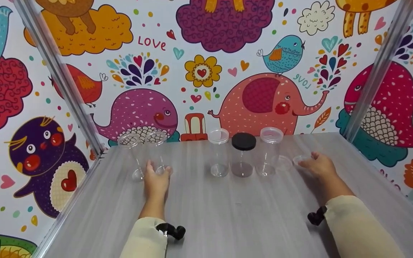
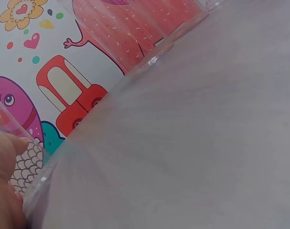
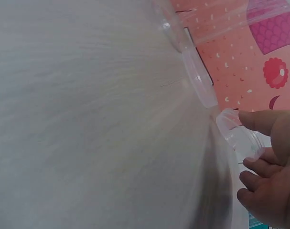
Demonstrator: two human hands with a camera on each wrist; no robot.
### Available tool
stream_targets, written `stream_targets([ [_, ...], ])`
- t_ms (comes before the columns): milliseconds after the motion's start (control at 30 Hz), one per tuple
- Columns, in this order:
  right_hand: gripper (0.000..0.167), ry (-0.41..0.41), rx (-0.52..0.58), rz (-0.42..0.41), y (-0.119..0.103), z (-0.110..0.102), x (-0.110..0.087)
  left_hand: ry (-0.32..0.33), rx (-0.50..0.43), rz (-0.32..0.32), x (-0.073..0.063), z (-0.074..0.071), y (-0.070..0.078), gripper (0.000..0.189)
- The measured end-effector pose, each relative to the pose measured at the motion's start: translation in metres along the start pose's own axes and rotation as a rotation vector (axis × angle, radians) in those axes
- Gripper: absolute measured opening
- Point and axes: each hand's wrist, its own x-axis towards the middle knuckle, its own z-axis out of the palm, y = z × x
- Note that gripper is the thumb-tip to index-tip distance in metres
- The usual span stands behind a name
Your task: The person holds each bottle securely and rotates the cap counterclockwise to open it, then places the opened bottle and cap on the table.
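Pinching the clear lid by its edge, our right hand sits toward two o'clock, if twelve is straight ahead to the patterned wall. The thumb bears on one side of the rim and the fingers on the other, so that hand is clamped on the lid; whether the lid is clear of the table, we cannot tell. We judge a light pinch best here, as thin plastic may flex and slip.

Toward eleven o'clock, our left hand grips the inner jar low down, thumb at its three o'clock side and fingers at nine; how firmly, we cannot tell. The two hands are well apart. The outer jar stands close at the inner jar's nine o'clock, so any shift of ours is safer toward three. A tall, light jar held near its base could tip, so we should handle it slowly and upright.

Between twelve and one stands the black-lidded jar, with a left clear jar at its nine and a right clear jar at its three. A loose clear disc lies between the right clear jar and the pinched lid, so we would do well to raise our fingers over it rather than sweep across.
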Motion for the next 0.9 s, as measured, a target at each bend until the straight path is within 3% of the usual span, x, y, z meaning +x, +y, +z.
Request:
stream_targets([
  [333,0.092,0.026,-0.259,-0.052,0.0038,0.0071,0.0059,0.001,-0.02,0.051,0.0013,0.0011,-0.0006,0.083],
  [633,0.089,0.014,-0.237,-0.06,0.0054,0.0072,0.0037,0.04,-0.021,0.071,0.0021,0.0023,0.0001,0.074],
  [900,0.09,0.026,-0.185,-0.04,0.0027,0.0071,0.0001,0.069,-0.037,0.067,0.0,0.0025,0.0037,0.08],
])
